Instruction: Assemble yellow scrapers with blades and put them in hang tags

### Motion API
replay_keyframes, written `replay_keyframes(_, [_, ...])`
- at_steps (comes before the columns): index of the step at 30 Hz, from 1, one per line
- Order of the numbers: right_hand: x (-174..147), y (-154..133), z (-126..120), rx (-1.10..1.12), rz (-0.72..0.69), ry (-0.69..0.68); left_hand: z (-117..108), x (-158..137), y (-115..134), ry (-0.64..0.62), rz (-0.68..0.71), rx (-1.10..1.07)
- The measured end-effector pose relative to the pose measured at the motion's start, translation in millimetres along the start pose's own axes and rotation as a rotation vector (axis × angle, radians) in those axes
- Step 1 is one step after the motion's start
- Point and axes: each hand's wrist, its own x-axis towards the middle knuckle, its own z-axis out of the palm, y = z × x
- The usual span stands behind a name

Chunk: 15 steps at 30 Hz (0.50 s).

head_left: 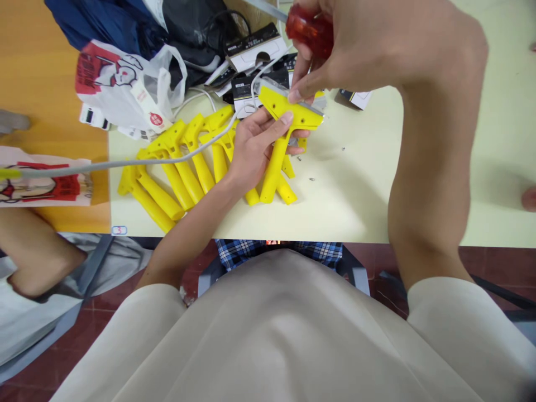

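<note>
**Yellow scraper [277, 162] between two hands, above a pale surface [355, 218]**

The scraper has a straight, smooth handle and a broad, flared head bearing two dark round spots; whether these are holes or screws cannot be told. A grey strip lines the head's far edge. The piece is held tilted, handle towards the wearer. The left hand [253, 139] is closed on it, thumb across the front of the head, fingers behind. The right hand [355, 47] is curled around a red-handled screwdriver [310, 32], shaft pointing away from the scraper, while its thumb and a fingertip meet at the head's edge. Similar yellow scrapers [182, 178] lie at left; small metal pieces [312, 179] lie at right.
</note>
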Motion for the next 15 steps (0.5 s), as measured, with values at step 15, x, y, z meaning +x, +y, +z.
replay_keyframes(15, [-12.7,-9.0,-5.1,0.011,0.180,0.198,-5.5,6.2,-0.5,-0.017,0.134,0.030])
